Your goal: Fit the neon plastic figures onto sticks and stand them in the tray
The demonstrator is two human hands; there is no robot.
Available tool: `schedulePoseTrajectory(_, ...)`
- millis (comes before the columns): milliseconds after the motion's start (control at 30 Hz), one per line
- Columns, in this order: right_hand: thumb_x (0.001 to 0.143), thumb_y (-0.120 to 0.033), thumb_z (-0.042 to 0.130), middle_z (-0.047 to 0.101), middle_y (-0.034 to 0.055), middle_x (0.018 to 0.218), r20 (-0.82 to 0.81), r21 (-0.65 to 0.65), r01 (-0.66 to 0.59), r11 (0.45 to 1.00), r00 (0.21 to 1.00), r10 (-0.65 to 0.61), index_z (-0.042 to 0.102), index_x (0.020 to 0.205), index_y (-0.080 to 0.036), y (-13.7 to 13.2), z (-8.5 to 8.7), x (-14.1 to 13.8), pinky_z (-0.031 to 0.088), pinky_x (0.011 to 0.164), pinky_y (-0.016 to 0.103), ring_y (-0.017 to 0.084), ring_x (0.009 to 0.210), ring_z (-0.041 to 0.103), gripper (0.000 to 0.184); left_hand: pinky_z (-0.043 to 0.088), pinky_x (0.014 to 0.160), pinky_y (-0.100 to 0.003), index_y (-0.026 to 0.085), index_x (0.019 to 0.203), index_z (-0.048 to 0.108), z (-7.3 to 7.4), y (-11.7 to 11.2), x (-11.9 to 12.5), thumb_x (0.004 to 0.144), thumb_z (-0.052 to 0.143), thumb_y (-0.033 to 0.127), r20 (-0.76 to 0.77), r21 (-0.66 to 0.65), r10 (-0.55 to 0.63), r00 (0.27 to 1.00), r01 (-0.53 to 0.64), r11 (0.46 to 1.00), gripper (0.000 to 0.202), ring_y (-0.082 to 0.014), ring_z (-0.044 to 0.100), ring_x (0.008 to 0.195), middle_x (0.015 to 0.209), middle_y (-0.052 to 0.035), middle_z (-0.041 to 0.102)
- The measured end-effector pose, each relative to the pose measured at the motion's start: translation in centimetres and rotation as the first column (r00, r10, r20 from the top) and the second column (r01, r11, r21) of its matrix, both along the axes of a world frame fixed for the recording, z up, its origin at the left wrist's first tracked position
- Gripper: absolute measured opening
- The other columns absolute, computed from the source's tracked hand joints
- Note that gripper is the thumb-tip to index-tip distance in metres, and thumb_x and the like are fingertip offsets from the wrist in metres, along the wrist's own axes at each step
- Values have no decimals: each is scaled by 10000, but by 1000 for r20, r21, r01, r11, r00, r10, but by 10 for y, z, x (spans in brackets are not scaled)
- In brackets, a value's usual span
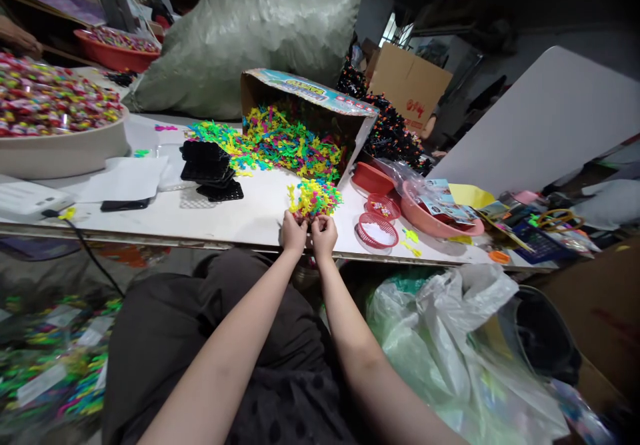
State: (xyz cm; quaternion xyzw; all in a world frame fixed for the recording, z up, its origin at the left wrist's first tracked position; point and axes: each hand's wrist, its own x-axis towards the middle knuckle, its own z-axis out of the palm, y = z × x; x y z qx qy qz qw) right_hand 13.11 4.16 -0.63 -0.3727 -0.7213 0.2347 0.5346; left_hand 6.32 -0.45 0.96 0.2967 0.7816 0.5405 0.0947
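My left hand (294, 233) and my right hand (324, 234) are close together at the table's front edge, fingers curled into pinches. Directly beyond the fingertips is a bunch of small plastic figures (317, 196) in yellow, green, pink and blue. The fingers touch or nearly touch its near side; whatever they pinch is too small or hidden to make out. Behind the bunch, a printed cardboard box (310, 88) lies on its side, with a heap of the same figures (293, 140) spilling from its open front.
Left are black plastic trays (207, 165), white paper (123, 178) and a tub of wrapped pieces (60, 152). Right are red baskets (377, 230) and a pink basin (440, 222). A large sack (260, 45) stands behind; plastic bags (440, 338) hang below right. Another person's hand (19, 35) shows far left.
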Motion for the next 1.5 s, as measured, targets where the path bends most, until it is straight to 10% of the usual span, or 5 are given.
schedulePoseTrajectory(1500, 797, -348, 435, 609, 22, 722, 44, 17, 51, 999, 998, -51, 583, 831, -170, 2, 4, -4, 389, 694, 270, 144, 676, 532, 234, 431, 655, -246, 200, 842, 417, 3, 1, 9, 774, 496, 225, -30, 44, -79, 996, 80, 996, 108, -171, 586, 813, 873, -68, 608)
